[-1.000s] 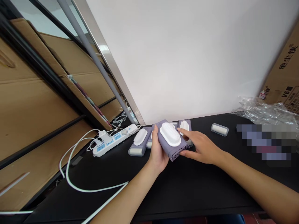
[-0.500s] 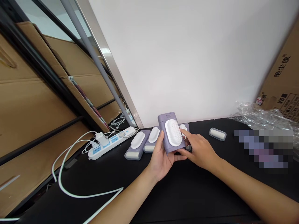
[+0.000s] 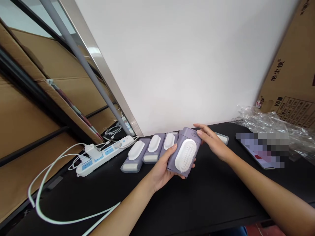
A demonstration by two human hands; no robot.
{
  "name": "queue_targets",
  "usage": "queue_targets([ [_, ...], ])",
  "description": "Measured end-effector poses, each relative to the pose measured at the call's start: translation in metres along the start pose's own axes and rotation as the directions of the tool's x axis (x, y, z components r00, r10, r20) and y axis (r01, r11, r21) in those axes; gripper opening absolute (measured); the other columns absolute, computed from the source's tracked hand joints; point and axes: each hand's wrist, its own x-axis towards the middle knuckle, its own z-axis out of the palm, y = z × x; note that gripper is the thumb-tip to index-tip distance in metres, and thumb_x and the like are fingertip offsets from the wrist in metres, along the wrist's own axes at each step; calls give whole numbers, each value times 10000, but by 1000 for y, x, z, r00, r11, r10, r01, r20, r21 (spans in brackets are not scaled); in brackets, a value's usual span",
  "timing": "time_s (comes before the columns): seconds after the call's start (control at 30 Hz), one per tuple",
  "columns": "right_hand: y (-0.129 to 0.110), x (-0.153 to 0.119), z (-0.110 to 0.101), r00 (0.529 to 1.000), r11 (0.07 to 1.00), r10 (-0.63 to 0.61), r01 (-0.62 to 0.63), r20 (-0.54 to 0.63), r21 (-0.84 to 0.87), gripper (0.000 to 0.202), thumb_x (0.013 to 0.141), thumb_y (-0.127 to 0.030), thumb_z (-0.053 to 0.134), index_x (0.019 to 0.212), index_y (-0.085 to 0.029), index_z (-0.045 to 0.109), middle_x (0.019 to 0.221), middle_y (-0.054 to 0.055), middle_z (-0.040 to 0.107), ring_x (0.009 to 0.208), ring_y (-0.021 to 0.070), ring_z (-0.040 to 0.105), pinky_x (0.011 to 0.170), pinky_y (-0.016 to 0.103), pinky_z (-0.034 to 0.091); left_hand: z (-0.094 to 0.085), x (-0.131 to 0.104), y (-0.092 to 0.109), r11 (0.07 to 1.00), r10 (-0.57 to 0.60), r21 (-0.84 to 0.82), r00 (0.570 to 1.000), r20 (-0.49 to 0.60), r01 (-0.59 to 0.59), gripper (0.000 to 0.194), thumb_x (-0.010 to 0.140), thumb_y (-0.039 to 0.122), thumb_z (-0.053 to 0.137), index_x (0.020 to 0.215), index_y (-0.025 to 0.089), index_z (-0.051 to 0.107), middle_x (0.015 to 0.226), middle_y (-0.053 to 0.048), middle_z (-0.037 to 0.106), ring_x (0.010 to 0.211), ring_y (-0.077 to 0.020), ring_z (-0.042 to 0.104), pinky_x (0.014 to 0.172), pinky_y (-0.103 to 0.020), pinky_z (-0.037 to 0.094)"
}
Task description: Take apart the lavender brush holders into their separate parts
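My left hand (image 3: 163, 170) is wrapped round a purple handheld brush (image 3: 186, 154) with a white oval bristle pad. It is tilted above the black table, bristles towards me. My right hand (image 3: 214, 141) is at the brush's upper right corner, fingers stretched out and apart; its thumb appears to touch that corner. Behind the left hand, three similar purple brushes lie side by side on the table: the left one (image 3: 135, 154), the middle one (image 3: 154, 147) and the right one (image 3: 169, 141). A clear-cased white roller (image 3: 222, 138) is partly hidden behind my right hand.
A white power strip (image 3: 105, 155) with plugs and loose white cables (image 3: 61, 223) occupies the table's left. On the right are a phone-like device (image 3: 261, 154) with a blurred screen, crumpled clear plastic wrap (image 3: 275, 127) and a cardboard box (image 3: 283, 82). A white wall (image 3: 172, 65) rises behind.
The held brush has come lower and nearer and tilted over to the right. My right hand has moved from its lower right side up to its top corner, fingers extended. The view has shifted right.
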Motion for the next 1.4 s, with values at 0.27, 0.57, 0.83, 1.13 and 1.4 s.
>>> queue_targets([
  [0.27, 1, 4, -2, 977, 960, 212, -214, 31, 180, 442, 875, -618, 741, 1024, -203, 705, 966, 18, 692, 880, 183, 640, 747, 292, 527, 0, 6, -7, 962, 263, -15, 935, -237, -274, 585, 997, 515, 636, 1494, 211, 580, 1081, -99, 754, 671, -171, 696, 461, -242, 535],
  [0.57, -4, -6, 8, 945, 925, 316, -327, 86, 193, 384, 983, -591, 660, 891, -222, 601, 704, -11, 645, 648, 148, 642, 583, 250, 511, -8, 9, -4, 867, 495, 181, 761, -419, -464, 721, 858, 608, 790, 1456, 251, 607, 857, 20, 622, 540, -78, 503, 413, -186, 392],
  [0.83, 1, -11, 25, 941, 857, 336, -319, 31, 405, 440, 1022, -672, 532, 1013, -234, 562, 836, 33, 712, 668, 166, 675, 633, 296, 552, -20, 15, -6, 761, 645, 393, 665, -377, -516, 633, 903, 515, 776, 1480, 311, 613, 1165, -53, 718, 919, -175, 702, 740, -239, 568],
  [1.13, 0, -17, 32, 987, 974, 152, -157, 45, 163, 347, 981, -573, 622, 968, -233, 558, 846, -9, 693, 758, 181, 684, 693, 311, 504, -6, 10, -5, 802, 597, 278, 728, -336, -530, 605, 965, 610, 650, 1485, 317, 551, 1380, -83, 655, 994, -197, 695, 716, -298, 653],
  [1.4, -7, -20, 32, 966, 940, 246, -258, 82, 224, 300, 969, -530, 625, 1021, -248, 534, 848, 3, 732, 798, 219, 746, 694, 333, 523, -6, 11, -1, 788, 607, 229, 655, -450, -572, 552, 916, 545, 733, 1411, 340, 598, 1290, -46, 699, 968, -195, 718, 755, -348, 667],
])
